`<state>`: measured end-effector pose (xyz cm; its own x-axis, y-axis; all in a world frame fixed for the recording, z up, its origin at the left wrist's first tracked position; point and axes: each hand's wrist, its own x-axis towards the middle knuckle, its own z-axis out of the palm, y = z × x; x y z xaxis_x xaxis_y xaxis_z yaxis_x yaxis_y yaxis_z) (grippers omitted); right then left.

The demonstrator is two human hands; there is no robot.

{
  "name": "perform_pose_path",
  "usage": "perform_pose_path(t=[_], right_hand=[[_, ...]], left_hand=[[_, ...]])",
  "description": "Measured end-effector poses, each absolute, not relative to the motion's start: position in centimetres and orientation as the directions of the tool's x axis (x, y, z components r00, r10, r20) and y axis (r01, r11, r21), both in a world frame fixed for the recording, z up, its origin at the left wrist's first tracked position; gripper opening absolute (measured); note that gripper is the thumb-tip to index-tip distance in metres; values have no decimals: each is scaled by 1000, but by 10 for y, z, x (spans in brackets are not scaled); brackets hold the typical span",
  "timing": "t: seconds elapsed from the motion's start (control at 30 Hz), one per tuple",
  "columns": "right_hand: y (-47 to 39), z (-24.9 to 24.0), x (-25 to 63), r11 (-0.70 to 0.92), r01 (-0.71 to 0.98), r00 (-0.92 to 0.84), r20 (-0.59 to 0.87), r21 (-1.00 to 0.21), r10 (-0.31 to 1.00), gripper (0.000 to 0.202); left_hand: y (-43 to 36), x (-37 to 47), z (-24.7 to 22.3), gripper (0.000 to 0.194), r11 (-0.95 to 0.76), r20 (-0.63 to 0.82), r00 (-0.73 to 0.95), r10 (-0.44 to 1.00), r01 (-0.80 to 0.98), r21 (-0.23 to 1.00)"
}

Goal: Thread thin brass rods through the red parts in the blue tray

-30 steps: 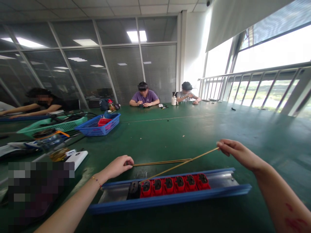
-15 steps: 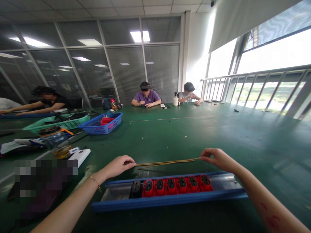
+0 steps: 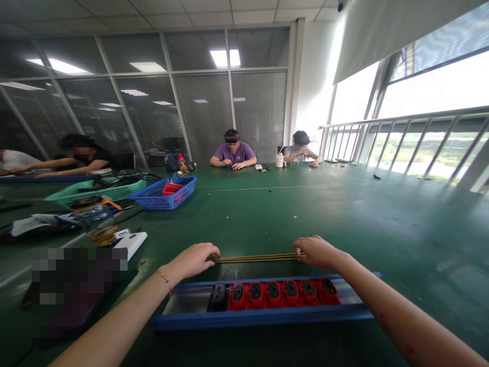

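Note:
Thin brass-coloured rods [image 3: 260, 258] lie side by side, stretched between my two hands above the green table. My left hand [image 3: 196, 259] is closed on their left ends, with thumb and fingers pinched. At the right ends, my right hand [image 3: 315, 251] has its fingers curled round the rods; the fingertips are partly hidden. Nearer to me is a blue-edged metal channel [image 3: 263, 318], which holds several red sockets [image 3: 273, 293] in a row and one black socket [image 3: 218, 297] at their left. My right forearm passes over the channel's right end.
A blue basket [image 3: 153, 200] with a red box in it and a green basket [image 3: 95, 192] of cables stand at the left. Nearer are a jar [image 3: 93, 216] and a white device [image 3: 132, 244]. People sit along the far and left sides.
My right hand has moved left onto the right ends of the rods. The rods, crossed and uneven before, now lie roughly parallel. The view has shifted slightly.

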<state>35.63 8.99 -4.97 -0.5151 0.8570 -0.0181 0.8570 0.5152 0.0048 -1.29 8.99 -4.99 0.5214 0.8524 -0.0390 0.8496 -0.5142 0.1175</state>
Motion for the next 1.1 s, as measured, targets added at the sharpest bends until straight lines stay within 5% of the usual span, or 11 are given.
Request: perform_pose_path(t=[0.13,0.37,0.5,0.6,0.67,0.83,1.1], right_hand=[[97,-49,355,511,856,-517,-101,-78,850,33],[101,-52,350,488,869,-490,-264,-79,830,30],[95,-52,356,495,860,-510,-196,-125,837,21],[85,-43,368,494,810,-542,-79,-316,837,17],[74,-34,377,478,731,-544,6,-486,839,13],[35,-21,393,356,502,-518,56,-788,854,23],[4,-37,406,277,499,-460,20,-821,888,31]], left_hand=[[94,-9,-50,20,-520,-56,526,849,850,86],[97,1,-52,18,-532,-115,537,835,843,73],[94,2,-49,16,-498,-107,507,855,861,98],[86,0,-39,12,-468,-74,480,874,873,134],[76,-2,-28,13,-447,-23,461,887,870,209],[35,-1,-3,18,-365,84,408,909,682,634],[-2,5,-16,27,-177,-99,413,905,579,796]])
